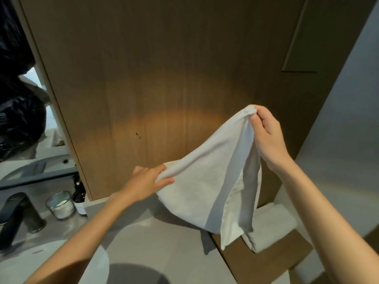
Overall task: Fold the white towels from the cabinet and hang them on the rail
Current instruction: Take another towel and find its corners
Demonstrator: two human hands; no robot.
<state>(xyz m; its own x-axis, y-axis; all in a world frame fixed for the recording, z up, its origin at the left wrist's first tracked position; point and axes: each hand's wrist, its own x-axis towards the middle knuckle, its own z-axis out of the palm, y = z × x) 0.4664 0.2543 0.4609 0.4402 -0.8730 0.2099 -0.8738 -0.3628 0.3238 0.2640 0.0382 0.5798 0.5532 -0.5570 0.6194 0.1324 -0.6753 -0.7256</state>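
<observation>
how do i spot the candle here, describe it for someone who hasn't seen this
Find the black faucet on the left of the counter. Right of it stands the candle, a short clear glass with white wax. The bottle beside it is dark and taller.

folded towel: near end hidden behind held towel;
tap: cut by left edge;
bottle: label too small to read

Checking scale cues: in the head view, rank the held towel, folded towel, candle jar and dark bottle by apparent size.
1. held towel
2. folded towel, partly hidden
3. candle jar and dark bottle: jar wider, bottle taller, unranked
</observation>
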